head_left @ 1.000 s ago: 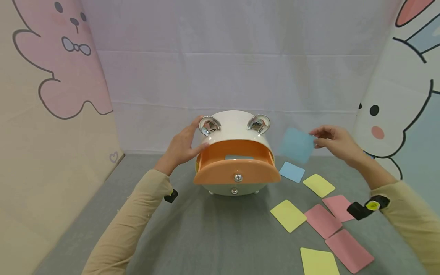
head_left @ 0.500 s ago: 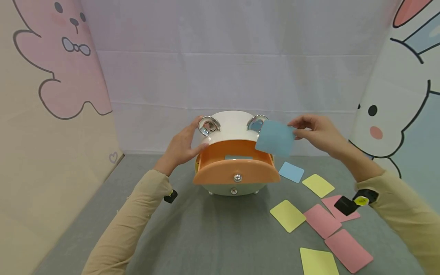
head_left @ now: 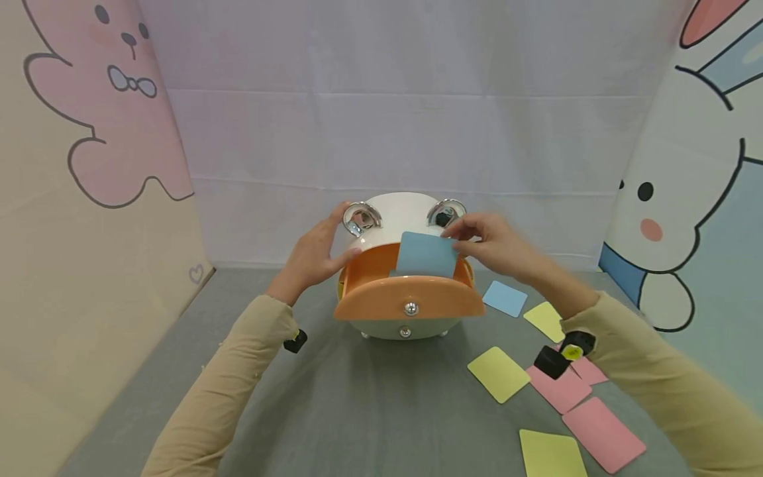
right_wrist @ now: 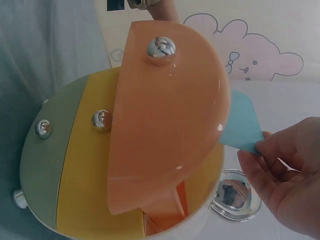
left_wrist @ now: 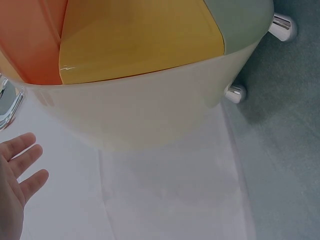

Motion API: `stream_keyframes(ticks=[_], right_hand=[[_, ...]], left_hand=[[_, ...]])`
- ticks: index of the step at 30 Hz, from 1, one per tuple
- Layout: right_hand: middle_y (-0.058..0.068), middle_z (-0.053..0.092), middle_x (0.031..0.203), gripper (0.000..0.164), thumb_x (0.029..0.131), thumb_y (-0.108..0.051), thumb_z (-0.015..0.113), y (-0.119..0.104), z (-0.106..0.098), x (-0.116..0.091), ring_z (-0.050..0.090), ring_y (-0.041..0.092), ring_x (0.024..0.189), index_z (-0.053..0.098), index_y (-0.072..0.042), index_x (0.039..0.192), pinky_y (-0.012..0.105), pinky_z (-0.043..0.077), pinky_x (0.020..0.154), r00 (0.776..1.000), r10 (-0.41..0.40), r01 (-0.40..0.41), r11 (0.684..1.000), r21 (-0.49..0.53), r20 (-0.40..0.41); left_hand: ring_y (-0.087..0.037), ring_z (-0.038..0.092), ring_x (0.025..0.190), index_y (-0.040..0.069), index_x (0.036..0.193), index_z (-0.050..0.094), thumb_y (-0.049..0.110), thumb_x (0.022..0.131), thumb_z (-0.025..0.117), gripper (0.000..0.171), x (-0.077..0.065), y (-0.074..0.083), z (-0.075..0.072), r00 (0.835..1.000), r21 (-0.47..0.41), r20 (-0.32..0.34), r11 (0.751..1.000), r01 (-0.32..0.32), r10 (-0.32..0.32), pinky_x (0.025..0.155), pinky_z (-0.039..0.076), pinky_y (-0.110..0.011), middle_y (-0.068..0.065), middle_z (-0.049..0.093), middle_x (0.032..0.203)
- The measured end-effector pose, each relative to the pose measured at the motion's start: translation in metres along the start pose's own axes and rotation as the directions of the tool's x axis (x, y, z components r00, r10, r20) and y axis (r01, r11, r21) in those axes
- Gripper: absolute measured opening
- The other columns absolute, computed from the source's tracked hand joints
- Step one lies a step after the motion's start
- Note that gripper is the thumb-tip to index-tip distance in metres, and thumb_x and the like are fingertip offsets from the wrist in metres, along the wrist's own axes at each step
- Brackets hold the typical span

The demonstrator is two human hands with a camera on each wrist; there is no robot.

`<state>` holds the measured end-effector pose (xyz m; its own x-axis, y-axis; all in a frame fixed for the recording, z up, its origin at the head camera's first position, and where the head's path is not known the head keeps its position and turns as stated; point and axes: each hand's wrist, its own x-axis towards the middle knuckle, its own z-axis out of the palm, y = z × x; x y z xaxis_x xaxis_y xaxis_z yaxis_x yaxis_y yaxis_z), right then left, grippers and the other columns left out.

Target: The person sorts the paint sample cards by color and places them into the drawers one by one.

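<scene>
My right hand pinches a blue card by its right edge, over the pulled-out orange drawer of a small rounded chest with silver ears. The card's lower edge is hidden behind the drawer front; a sliver of another blue piece shows beside it inside. In the right wrist view, thumb and fingertips meet on a corner of the card. My left hand rests along the chest's left side with fingers extended, thumb at the drawer opening's edge. Its spread fingers appear in the left wrist view.
Right of the chest lie a blue card, several yellow cards and several pink cards on the grey cloth. Below the orange drawer, the yellow drawer and green drawer are closed. A white curtain hangs behind.
My right hand has carried the blue card leftward from beside the chest to over the orange drawer, lowering it behind the drawer front. My left hand stays in place.
</scene>
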<state>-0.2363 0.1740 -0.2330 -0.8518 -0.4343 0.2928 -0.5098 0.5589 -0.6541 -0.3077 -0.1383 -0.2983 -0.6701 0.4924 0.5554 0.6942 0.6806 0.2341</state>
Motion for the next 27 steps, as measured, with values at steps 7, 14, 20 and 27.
stream_keyframes(ticks=[7,14,20,27], right_hand=[[0.01,0.06,0.093,0.018,0.086,0.001,0.054,0.003,0.017,0.003,0.056,0.021,0.085,0.063,0.0,0.102,0.025,0.05,0.073,0.999,-0.03,0.03,0.999,0.026,0.026],[0.009,0.061,0.088,0.017,0.084,0.004,0.055,0.008,0.026,0.003,0.057,0.02,0.08,0.064,0.002,0.098,0.024,0.048,0.072,0.997,-0.042,0.038,0.997,0.062,0.065],[0.01,0.061,0.089,0.017,0.084,0.005,0.055,0.008,0.03,0.002,0.056,0.02,0.08,0.064,0.003,0.098,0.025,0.048,0.072,0.998,-0.034,0.031,0.998,0.059,0.059],[0.012,0.061,0.09,0.018,0.083,0.006,0.055,0.008,0.031,0.004,0.055,0.021,0.081,0.064,0.005,0.098,0.03,0.048,0.073,0.998,-0.046,0.044,0.998,0.044,0.041]], left_hand=[[-0.032,0.042,0.122,0.016,0.147,0.012,0.038,0.086,0.058,0.08,0.0,-0.001,0.0,1.0,0.003,-0.012,1.0,-0.007,0.007,0.093,0.039,-0.05,-0.009,0.033,0.144],[-0.032,0.042,0.122,0.017,0.147,0.012,0.037,0.085,0.058,0.08,0.0,-0.001,0.001,1.0,0.001,-0.014,1.0,-0.001,0.001,0.092,0.039,-0.05,-0.008,0.032,0.145],[-0.033,0.044,0.119,0.018,0.147,0.012,0.038,0.085,0.059,0.08,0.0,-0.002,0.001,1.0,0.002,-0.018,1.0,-0.002,0.002,0.09,0.041,-0.05,-0.008,0.032,0.145],[-0.033,0.043,0.12,0.017,0.147,0.012,0.038,0.085,0.059,0.08,-0.001,-0.002,0.001,1.0,0.005,-0.023,1.0,-0.007,0.007,0.091,0.04,-0.051,-0.009,0.033,0.144]])
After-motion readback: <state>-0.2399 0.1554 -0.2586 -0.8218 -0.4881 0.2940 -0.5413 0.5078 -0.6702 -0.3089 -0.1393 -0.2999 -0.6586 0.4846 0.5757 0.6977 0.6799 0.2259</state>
